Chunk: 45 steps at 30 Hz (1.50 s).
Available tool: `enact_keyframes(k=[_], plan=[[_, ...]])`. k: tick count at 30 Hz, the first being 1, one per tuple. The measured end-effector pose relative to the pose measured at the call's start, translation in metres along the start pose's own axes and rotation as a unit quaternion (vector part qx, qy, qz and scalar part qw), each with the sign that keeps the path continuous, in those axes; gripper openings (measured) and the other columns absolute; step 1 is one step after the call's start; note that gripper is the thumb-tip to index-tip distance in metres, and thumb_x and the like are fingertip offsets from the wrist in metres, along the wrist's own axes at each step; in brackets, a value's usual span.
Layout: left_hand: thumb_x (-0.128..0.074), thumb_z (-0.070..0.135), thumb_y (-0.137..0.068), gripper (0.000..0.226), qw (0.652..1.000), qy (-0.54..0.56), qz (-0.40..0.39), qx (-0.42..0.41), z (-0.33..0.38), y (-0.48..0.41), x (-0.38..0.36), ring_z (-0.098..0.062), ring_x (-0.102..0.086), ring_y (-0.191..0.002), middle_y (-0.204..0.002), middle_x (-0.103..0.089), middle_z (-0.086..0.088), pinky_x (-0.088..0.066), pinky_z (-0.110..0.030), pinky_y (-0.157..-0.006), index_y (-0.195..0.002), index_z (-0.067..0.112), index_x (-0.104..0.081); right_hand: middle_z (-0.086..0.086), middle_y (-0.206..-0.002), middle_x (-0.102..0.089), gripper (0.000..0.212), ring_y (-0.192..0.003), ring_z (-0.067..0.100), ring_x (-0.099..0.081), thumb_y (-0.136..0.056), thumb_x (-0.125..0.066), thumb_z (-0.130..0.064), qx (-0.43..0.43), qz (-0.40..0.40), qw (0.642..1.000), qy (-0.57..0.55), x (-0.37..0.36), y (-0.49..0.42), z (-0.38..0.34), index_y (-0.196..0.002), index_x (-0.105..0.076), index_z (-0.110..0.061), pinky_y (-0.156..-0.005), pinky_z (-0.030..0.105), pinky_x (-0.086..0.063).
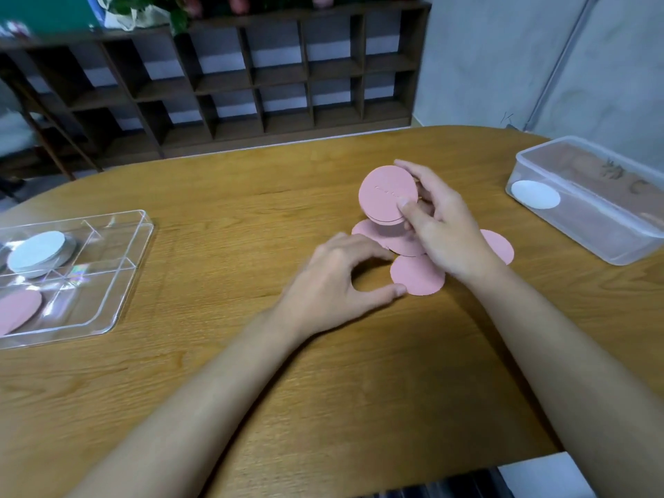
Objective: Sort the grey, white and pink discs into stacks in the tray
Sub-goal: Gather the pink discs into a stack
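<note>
My right hand holds a small stack of pink discs tilted upright above the table's middle. Under it several loose pink discs lie overlapping on the wood, and one more pink disc shows to the right of my wrist. My left hand rests on the table with thumb and fingers curled, its thumb tip touching the edge of the nearest pink disc. At the far left a clear divided tray holds a stack of white discs in a back compartment and pink discs in a front one.
A clear plastic box stands at the right with a white disc inside. A dark wooden shelf unit lines the wall beyond the table. The wooden table's front edge runs below my forearms.
</note>
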<state>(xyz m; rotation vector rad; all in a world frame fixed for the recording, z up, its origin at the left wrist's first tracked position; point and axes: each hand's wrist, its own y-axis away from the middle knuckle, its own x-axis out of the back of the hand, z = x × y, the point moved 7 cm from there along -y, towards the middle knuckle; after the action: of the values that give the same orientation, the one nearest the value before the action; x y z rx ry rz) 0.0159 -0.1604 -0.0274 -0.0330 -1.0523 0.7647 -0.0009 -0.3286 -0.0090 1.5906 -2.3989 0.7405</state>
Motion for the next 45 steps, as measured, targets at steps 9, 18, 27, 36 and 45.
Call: enact_keyframes(k=[9,18,27,36,45], plan=[[-0.078,0.071,-0.071,0.059,1.0,-0.004,-0.022,-0.011,0.013,-0.026,-0.029,-0.011,-0.065,-0.108,-0.114,-0.073,0.018,-0.052,-0.039,-0.094,-0.112,0.029,-0.075,0.01,-0.111,-0.066,0.051,-0.084,0.034,-0.057,-0.101,-0.055,-0.014,-0.006,0.032,0.999,0.038,0.038,0.011,0.033,-0.142,-0.052,-0.044,-0.084,0.059,-0.052],[-0.053,0.043,-0.107,0.031,0.991,-0.088,0.034,-0.094,0.026,-0.017,-0.014,-0.018,-0.072,-0.088,-0.096,-0.077,0.007,-0.056,-0.041,-0.068,-0.103,0.021,-0.075,0.014,-0.12,-0.066,0.051,-0.108,0.035,-0.062,-0.1,-0.054,-0.018,0.017,-0.007,0.999,0.043,0.019,0.007,0.033,-0.14,-0.053,-0.049,-0.096,0.055,-0.051],[-0.049,0.03,-0.111,0.033,0.984,-0.065,0.132,-0.101,0.028,-0.015,0.003,-0.023,-0.063,-0.089,-0.093,-0.068,-0.003,-0.054,-0.034,-0.08,-0.103,0.009,-0.073,0.015,-0.118,-0.066,0.05,-0.103,0.039,-0.06,-0.098,-0.057,-0.016,0.02,-0.017,0.999,0.036,0.017,0.007,0.034,-0.14,-0.056,-0.044,-0.093,0.059,-0.05],[-0.071,0.016,-0.099,0.017,0.948,0.193,0.207,0.147,-0.02,-0.014,0.017,-0.013,-0.073,-0.063,-0.072,-0.074,-0.001,-0.06,-0.025,-0.07,-0.115,0.012,-0.074,0.019,-0.087,-0.066,0.056,-0.076,0.019,-0.06,-0.104,-0.05,-0.008,-0.006,-0.049,0.999,-0.012,0.013,0.013,0.026,-0.144,-0.054,-0.046,-0.076,0.037,-0.054],[-0.076,0.021,-0.096,0.02,0.924,0.252,0.198,0.208,-0.029,-0.014,0.008,-0.012,-0.078,-0.067,-0.072,-0.077,-0.003,-0.065,-0.032,-0.074,-0.114,0.012,-0.077,0.003,-0.08,-0.062,0.043,-0.075,0.01,-0.058,-0.11,-0.044,-0.02,-0.01,-0.072,0.997,-0.019,0.007,0.017,0.02,-0.147,-0.054,-0.04,-0.075,0.029,-0.052]])
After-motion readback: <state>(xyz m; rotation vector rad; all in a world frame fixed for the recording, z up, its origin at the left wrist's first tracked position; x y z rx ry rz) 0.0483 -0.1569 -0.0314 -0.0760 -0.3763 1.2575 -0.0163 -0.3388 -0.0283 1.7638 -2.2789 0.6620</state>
